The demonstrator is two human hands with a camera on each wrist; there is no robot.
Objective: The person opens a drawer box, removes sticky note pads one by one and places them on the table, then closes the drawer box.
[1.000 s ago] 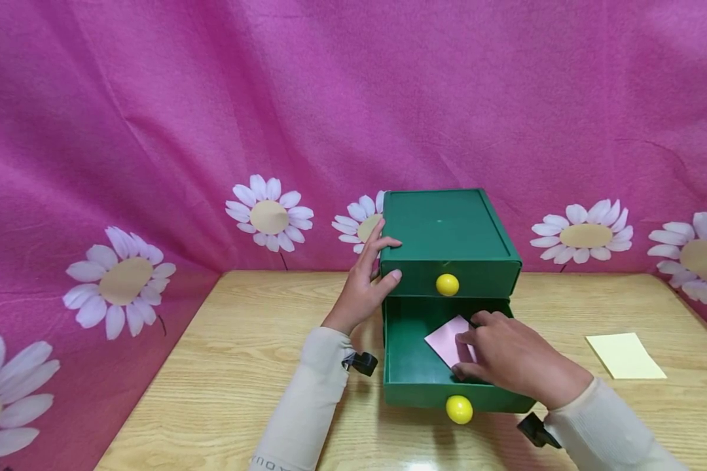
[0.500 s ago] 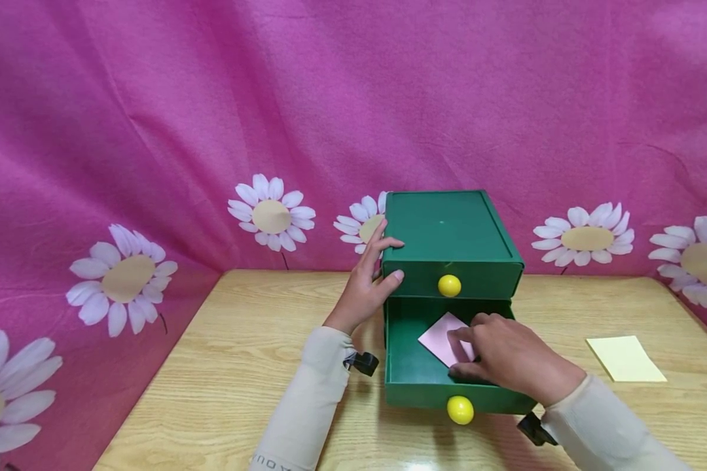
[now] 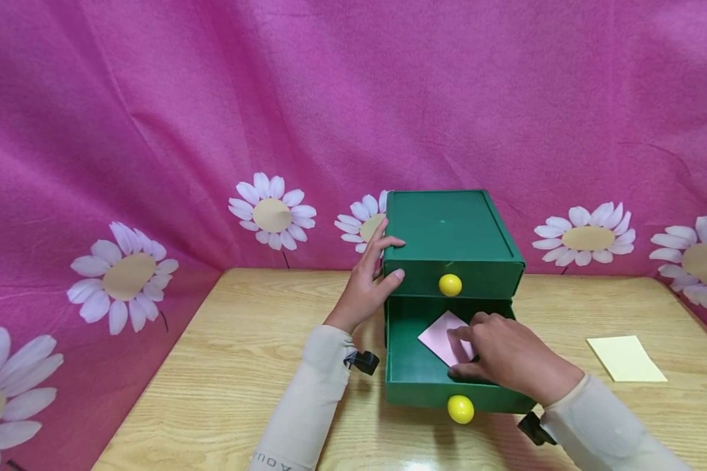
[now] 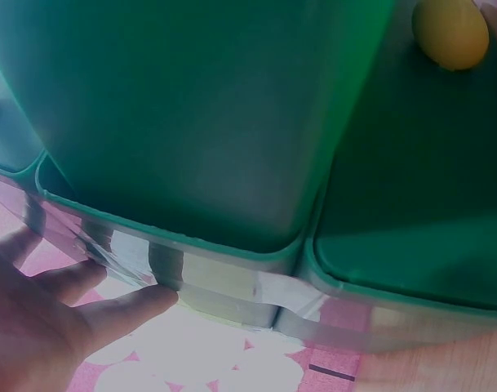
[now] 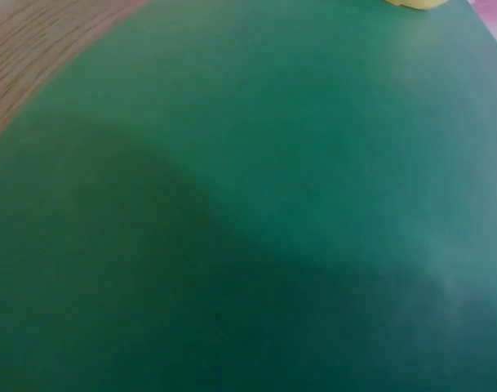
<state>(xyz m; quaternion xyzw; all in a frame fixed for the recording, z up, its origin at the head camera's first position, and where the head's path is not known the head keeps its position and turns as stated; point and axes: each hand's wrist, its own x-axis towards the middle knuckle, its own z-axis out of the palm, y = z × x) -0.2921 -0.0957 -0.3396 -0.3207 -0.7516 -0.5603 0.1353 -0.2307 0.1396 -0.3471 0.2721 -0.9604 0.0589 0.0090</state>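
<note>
A green two-drawer box (image 3: 453, 226) with yellow knobs stands on the table, its lower drawer (image 3: 409, 376) pulled out. Inside that drawer lies a tilted pink sticky note pad (image 3: 438, 337). My right hand (image 3: 507, 353) reaches in over the drawer's right side, thumb and forefinger bent about the pad's right part, which they partly hide. My left hand (image 3: 362, 288) rests against the box's upper left side, fingers spread, one fingertip on the top and the thumb at the front edge. In the left wrist view, extended fingers (image 4: 130, 314) lie along the box's side.
A yellow sticky note pad (image 3: 626, 358) lies on the wooden table (image 3: 259, 340), right of the box. The upper drawer (image 3: 415, 280) is closed. Behind the table hangs a pink cloth (image 3: 353, 98) with white flowers. Green plastic (image 5: 297, 163) fills most of the right wrist view.
The pink pad has shifted slightly left inside the drawer, and my right fingers have moved left a little with it. My left hand stays on the box.
</note>
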